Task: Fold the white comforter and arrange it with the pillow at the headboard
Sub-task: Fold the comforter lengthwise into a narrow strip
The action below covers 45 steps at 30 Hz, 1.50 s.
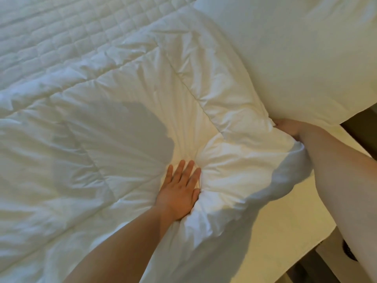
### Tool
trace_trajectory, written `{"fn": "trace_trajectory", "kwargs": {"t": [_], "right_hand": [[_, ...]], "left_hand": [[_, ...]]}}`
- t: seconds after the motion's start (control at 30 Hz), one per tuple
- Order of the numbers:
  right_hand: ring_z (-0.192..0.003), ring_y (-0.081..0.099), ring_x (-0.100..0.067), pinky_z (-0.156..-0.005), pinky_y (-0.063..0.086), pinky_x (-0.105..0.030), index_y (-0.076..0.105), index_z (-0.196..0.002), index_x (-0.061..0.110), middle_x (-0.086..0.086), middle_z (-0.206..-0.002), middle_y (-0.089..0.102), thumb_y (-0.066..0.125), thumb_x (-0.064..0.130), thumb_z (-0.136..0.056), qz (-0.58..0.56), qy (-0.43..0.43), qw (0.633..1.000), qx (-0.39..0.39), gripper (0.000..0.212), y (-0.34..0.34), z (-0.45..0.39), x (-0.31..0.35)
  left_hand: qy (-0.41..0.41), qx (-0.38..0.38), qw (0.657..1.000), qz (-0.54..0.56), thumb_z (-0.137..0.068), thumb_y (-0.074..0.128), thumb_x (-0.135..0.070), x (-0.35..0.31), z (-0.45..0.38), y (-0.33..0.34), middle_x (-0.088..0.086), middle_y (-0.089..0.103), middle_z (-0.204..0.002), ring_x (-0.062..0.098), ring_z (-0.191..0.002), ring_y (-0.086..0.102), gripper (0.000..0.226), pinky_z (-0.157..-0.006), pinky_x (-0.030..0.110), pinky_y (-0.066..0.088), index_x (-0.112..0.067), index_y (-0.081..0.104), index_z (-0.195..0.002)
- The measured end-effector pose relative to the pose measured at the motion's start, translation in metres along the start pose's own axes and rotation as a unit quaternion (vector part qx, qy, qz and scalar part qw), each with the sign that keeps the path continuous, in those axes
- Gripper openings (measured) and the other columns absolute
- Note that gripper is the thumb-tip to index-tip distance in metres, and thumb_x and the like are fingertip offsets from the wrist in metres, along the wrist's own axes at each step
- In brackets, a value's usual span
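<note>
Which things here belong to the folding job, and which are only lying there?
Belong to the job:
white comforter
pillow
left hand, pressing flat on the comforter
right hand, gripping at the comforter's edge under the pillow

Only there:
quilted mattress pad

Warm, bright light from the right. Soft grey shadow falls across the puffy white quilted comforter (pixel 122 123) centre-left. Mild overall blur; wide-angle bending toward the frame edges.

Your left hand (pixel 179 190) presses flat, fingers straight, into the white comforter (pixel 102 129) at lower centre. Your right hand (pixel 289 127), at centre right, grips the comforter's edge just under the pillow (pixel 295 48) filling the upper right. Quilted mattress pad (pixel 61 27) upper left.
</note>
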State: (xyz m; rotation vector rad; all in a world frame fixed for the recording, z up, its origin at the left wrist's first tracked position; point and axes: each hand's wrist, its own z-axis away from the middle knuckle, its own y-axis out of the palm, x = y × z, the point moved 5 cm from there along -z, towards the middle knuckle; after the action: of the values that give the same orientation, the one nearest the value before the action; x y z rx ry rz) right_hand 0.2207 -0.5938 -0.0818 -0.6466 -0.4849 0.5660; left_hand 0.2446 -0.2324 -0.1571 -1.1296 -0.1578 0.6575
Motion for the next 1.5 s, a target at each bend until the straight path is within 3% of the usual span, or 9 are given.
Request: {"fn": "trace_trajectory", "kwargs": {"t": [0.27,0.47,0.7,0.83,0.93,1.07,1.23,1.37,1.5], "right_hand": [[-0.062,0.052,-0.020,-0.054,0.036,-0.027,0.060,-0.085,0.023,-0.001,-0.074,0.061,0.070,0.055,-0.076,-0.055,-0.128,0.984,-0.107,0.035,-0.074,0.115,0.085],[-0.048,0.040,-0.006,-0.046,0.036,-0.017,0.043,-0.069,0.023,0.004,-0.061,0.048,0.055,0.033,-0.089,0.065,-0.238,0.958,-0.143,0.025,-0.068,0.233,0.215],[-0.058,0.056,-0.028,-0.048,0.032,-0.030,0.038,-0.076,0.026,-0.003,-0.065,0.059,0.064,0.046,-0.074,0.157,-0.422,0.869,-0.205,0.032,0.123,0.347,0.359],[-0.060,0.060,-0.022,-0.045,0.028,-0.026,0.061,-0.094,0.011,-0.005,-0.072,0.063,0.081,0.024,-0.058,0.251,-0.377,0.884,-0.118,0.043,0.280,0.359,0.409],[-0.105,0.055,-0.035,-0.077,0.044,-0.041,0.042,-0.130,0.001,-0.020,-0.120,0.054,0.055,0.008,-0.087,0.258,-0.307,0.916,0.010,0.045,0.365,0.356,0.414],[-0.117,0.049,-0.034,-0.096,0.041,-0.037,0.034,-0.138,0.000,-0.021,-0.132,0.045,0.052,0.011,-0.091,0.252,-0.277,0.921,0.109,0.051,0.410,0.359,0.411],[-0.106,0.054,-0.025,-0.084,0.047,-0.038,0.051,-0.120,0.020,-0.003,-0.114,0.055,0.056,0.042,-0.090,0.165,-0.351,0.922,-0.005,0.038,0.374,0.356,0.392],[-0.112,0.052,-0.022,-0.082,0.047,-0.035,0.034,-0.142,0.026,0.003,-0.132,0.044,0.059,0.058,-0.081,0.184,-0.330,0.925,-0.040,0.073,0.377,0.356,0.371],[-0.095,0.060,-0.032,-0.064,0.041,-0.036,0.033,-0.143,0.016,-0.008,-0.130,0.046,0.056,0.037,-0.089,0.215,-0.350,0.910,-0.059,0.062,0.404,0.350,0.380]], "left_hand": [[-0.016,0.016,0.962,0.273,-0.104,0.034,-0.044,0.011,0.027,-0.051,-0.007,0.014,-0.164,0.012,-0.151,0.008,0.054,-0.119,0.029,0.005,-0.028,0.026,-0.155],[-0.165,-0.022,0.672,0.722,-0.102,0.047,-0.039,0.075,0.094,-0.092,0.001,0.062,-0.129,0.024,-0.114,0.061,0.032,-0.095,0.040,0.045,-0.023,0.056,-0.129],[-0.164,-0.181,0.462,0.853,-0.099,0.037,-0.056,0.183,0.215,-0.152,0.007,0.063,-0.125,0.026,-0.103,0.066,0.055,-0.083,0.046,0.052,-0.019,0.049,-0.137],[-0.164,-0.244,0.514,0.806,-0.093,0.036,-0.070,0.236,0.290,-0.159,0.002,0.061,-0.134,0.027,-0.117,0.062,0.068,-0.081,0.045,0.052,-0.027,0.043,-0.145],[-0.220,-0.282,0.559,0.748,-0.082,0.049,-0.077,0.257,0.329,-0.134,-0.001,0.045,-0.150,0.029,-0.133,0.048,0.087,-0.095,0.055,0.046,-0.031,0.026,-0.152],[-0.303,-0.261,0.610,0.683,-0.056,0.067,-0.085,0.267,0.349,-0.094,0.006,0.011,-0.165,0.027,-0.147,0.025,0.139,-0.114,0.058,0.029,-0.027,-0.012,-0.156],[-0.378,-0.219,0.538,0.721,-0.075,0.075,-0.060,0.279,0.343,-0.059,0.003,0.017,-0.163,0.034,-0.142,0.034,0.124,-0.106,0.056,0.040,-0.030,-0.013,-0.156],[-0.312,-0.234,0.510,0.767,-0.061,0.082,-0.064,0.271,0.314,-0.070,0.002,0.037,-0.154,0.029,-0.131,0.048,0.125,-0.105,0.050,0.043,-0.038,0.003,-0.154],[-0.287,-0.254,0.559,0.736,-0.062,0.082,-0.051,0.265,0.297,-0.080,-0.003,0.050,-0.142,0.021,-0.123,0.053,0.112,-0.105,0.044,0.045,-0.028,0.021,-0.152]]}}
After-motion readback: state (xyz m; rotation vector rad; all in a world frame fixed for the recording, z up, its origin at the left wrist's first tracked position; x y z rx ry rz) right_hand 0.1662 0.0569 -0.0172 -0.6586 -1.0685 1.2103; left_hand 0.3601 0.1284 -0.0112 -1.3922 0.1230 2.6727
